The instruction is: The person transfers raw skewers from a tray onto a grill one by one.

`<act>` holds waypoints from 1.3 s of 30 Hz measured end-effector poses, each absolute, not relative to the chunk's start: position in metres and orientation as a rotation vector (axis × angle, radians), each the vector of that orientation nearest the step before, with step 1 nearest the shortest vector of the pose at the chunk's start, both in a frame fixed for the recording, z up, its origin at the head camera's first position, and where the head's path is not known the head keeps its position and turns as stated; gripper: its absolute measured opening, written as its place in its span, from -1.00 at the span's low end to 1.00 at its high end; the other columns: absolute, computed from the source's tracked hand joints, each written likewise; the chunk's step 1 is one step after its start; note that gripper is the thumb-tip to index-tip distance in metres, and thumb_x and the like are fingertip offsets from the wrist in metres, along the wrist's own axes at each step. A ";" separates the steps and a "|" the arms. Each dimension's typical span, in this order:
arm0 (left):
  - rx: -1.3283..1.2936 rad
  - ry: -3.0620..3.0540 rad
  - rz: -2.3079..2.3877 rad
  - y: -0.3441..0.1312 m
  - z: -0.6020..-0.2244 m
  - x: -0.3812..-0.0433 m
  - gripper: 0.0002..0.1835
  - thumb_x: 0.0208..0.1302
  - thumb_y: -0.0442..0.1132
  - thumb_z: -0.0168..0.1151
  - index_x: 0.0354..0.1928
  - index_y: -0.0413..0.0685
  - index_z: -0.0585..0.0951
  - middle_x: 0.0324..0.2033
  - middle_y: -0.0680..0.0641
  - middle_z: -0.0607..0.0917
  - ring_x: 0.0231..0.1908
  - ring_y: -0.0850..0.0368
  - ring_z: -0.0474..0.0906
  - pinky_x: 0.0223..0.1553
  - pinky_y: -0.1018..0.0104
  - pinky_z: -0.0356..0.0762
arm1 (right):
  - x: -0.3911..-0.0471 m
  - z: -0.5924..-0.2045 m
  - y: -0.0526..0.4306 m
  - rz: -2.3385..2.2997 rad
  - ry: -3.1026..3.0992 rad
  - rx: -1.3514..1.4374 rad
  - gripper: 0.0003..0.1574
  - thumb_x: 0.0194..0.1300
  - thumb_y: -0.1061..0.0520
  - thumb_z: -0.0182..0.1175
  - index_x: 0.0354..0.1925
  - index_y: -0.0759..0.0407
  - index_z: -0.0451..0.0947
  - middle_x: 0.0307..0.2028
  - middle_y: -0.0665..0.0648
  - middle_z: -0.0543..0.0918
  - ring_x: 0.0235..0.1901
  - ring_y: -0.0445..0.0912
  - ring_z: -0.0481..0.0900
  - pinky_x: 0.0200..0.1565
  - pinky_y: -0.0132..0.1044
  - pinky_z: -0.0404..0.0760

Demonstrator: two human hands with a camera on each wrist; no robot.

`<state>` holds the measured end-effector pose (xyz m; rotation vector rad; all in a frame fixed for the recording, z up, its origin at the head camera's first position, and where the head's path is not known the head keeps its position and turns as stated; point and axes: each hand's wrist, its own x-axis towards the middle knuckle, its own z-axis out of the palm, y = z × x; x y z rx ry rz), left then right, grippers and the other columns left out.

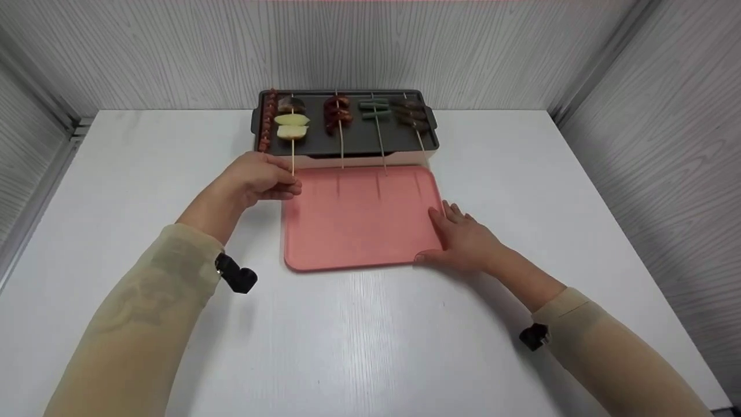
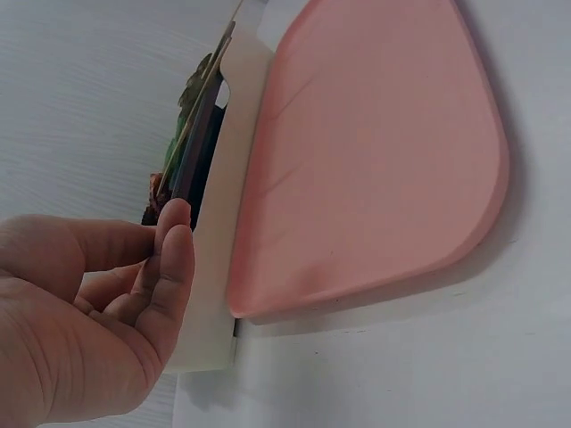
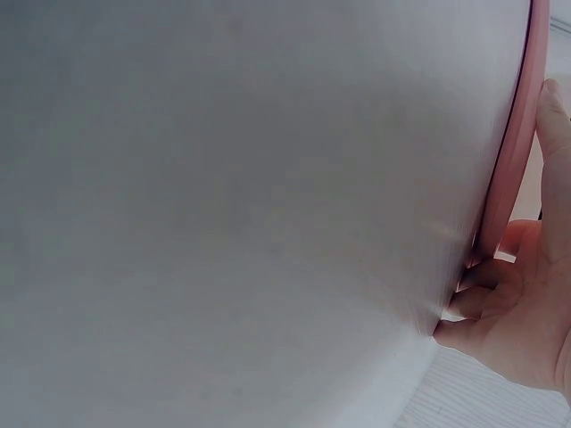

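Note:
My left hand [image 1: 257,178] pinches the bare lower end of a skewer [image 1: 292,132] between thumb and fingertips. Threaded on this stick are a dark piece, a yellow slice and a pale slice, lying over the black grill plate [image 1: 315,136]. In the left wrist view, the fingers hide most of that stick. Just in front of the grill lies a pink tray [image 1: 362,223] with nothing on it. My right hand [image 1: 466,243] rests at its near right corner, thumb at the front edge, the other fingers spread along the right side and onto the table.
Left of the held skewer lies a thin red skewer [image 1: 268,119]. To its right are a reddish-brown skewer [image 1: 337,113], a green one [image 1: 375,110] and a dark brown one [image 1: 412,116], their sticks jutting toward the tray. Grey wood-grain panels [image 1: 347,46] enclose the white table [image 1: 347,347].

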<state>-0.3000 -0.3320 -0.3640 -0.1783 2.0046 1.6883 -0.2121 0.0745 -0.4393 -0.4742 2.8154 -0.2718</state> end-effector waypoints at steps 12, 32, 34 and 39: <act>-0.228 2.018 1.711 -0.330 -0.369 -0.299 -0.45 0.56 -0.43 0.12 0.50 -0.45 0.33 -0.43 -0.01 0.77 -0.39 0.23 0.77 -0.20 0.36 0.77 | -0.214 -0.440 0.073 -0.269 2.806 -0.459 0.50 0.24 -0.72 0.12 0.70 0.20 -0.04 0.67 0.37 -0.04 0.65 0.27 -0.10 0.56 0.26 0.09; 0.103 2.695 1.227 -0.331 -0.385 -0.236 -0.30 0.55 0.21 0.13 0.35 -0.29 0.56 0.04 -0.30 0.72 -0.04 -0.14 0.70 0.01 -0.02 0.67 | -0.234 -0.441 0.082 -0.294 2.783 -0.487 0.47 0.30 -0.72 0.07 0.70 0.22 -0.06 0.66 0.39 -0.05 0.65 0.28 -0.10 0.58 0.24 0.06; 0.184 2.862 1.082 -0.328 -0.391 -0.225 -0.22 0.51 0.25 0.13 0.38 -0.34 0.53 0.07 -0.35 0.72 0.02 -0.23 0.68 0.02 -0.15 0.64 | -0.236 -0.441 0.087 -0.360 2.778 -0.467 0.42 0.35 -0.69 0.04 0.70 0.22 -0.06 0.67 0.39 -0.08 0.64 0.29 -0.06 0.56 0.24 0.11; 0.354 3.088 0.750 -0.321 -0.404 -0.206 -0.03 0.45 0.36 0.12 0.47 -0.42 0.40 0.29 -0.47 0.57 0.33 -0.43 0.48 0.28 -0.35 0.48 | -0.233 -0.435 0.096 -0.518 2.859 -0.413 0.24 0.48 -0.56 0.03 0.68 0.24 0.04 0.67 0.42 -0.12 0.63 0.34 -0.03 0.52 0.31 0.17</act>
